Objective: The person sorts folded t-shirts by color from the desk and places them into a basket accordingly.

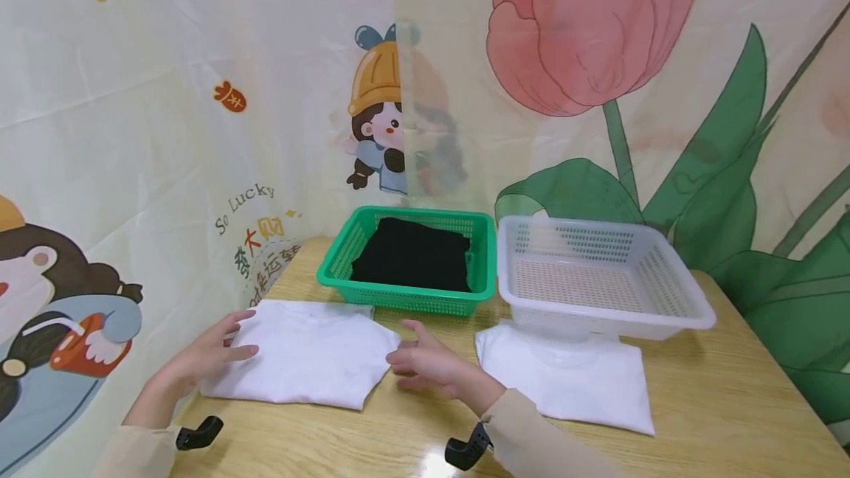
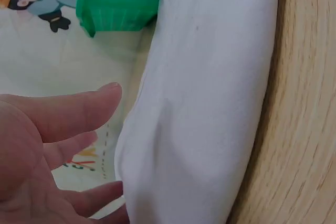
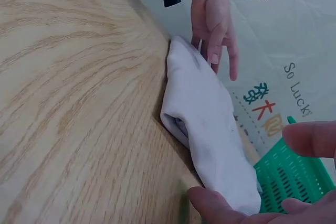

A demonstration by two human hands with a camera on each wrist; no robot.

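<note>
A folded white shirt [image 1: 312, 352] lies flat on the table between my two hands. At its left edge is my left hand [image 1: 209, 352], fingers spread; in the left wrist view, the fingertips of the left hand [image 2: 58, 145] come right up to the side of the cloth [image 2: 205, 87]. My right hand [image 1: 438, 369] is at the shirt's right edge with its fingers extended and loosely apart. The right wrist view shows the folded layers of the shirt [image 3: 205, 114] from the side, with the right hand's thumb [image 3: 312, 139] raised above it. Neither hand grips the cloth.
Behind the shirt stands a green basket [image 1: 398, 299] holding folded black cloth [image 1: 415, 257]. Beside it, a white basket [image 1: 671, 319] overlaps the back of a second folded white shirt [image 1: 578, 382]. A printed curtain [image 1: 279, 94] hangs behind and left of the wooden table [image 1: 724, 404].
</note>
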